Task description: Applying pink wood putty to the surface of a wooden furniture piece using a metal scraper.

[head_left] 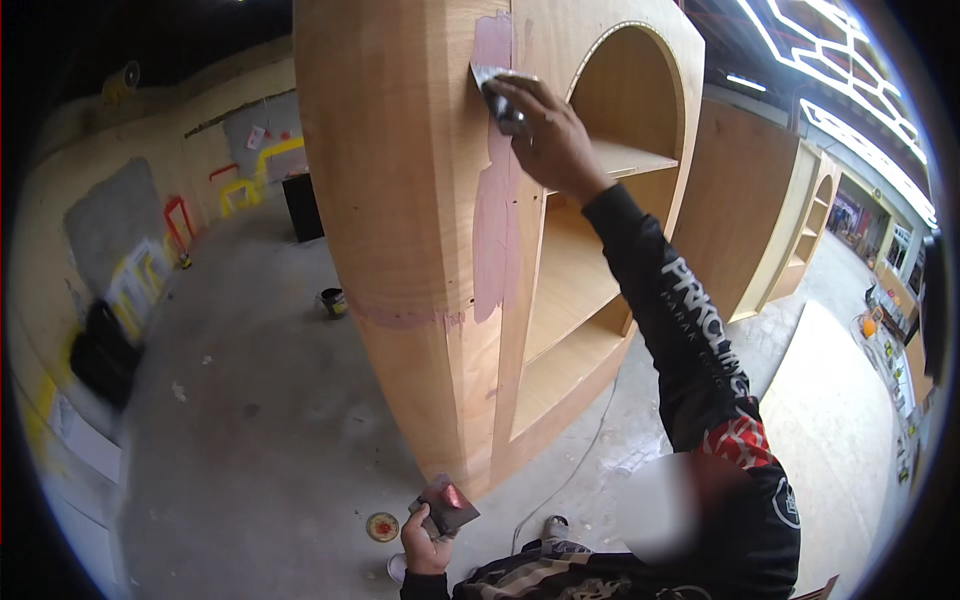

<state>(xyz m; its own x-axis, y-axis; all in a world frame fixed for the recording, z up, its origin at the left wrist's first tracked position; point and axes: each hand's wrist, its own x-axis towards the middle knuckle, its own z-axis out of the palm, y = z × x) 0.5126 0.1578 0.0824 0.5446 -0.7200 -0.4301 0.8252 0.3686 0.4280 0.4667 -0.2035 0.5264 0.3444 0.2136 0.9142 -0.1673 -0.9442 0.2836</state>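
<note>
A tall plywood cabinet (380, 170) with an arched shelf opening stands in front of me. Pink filler (493, 225) runs in a vertical strip beside the opening. My right hand (555, 135) is raised and closed around a putty knife (488, 80), whose blade meets the upper part of the strip. Low down, by the cabinet's bottom corner, my left hand (424, 548) grips a flat metal scraper (440, 518). A reddish-pink dab of filler (453, 497) sits on that scraper's face.
An open round tin (382, 526) is on the floor beside my left hand, and a dark can (333, 303) stands left of the cabinet. A cable (570, 478) crosses the floor. Another wooden cabinet (735, 190) and a pale board (820, 400) are on the right.
</note>
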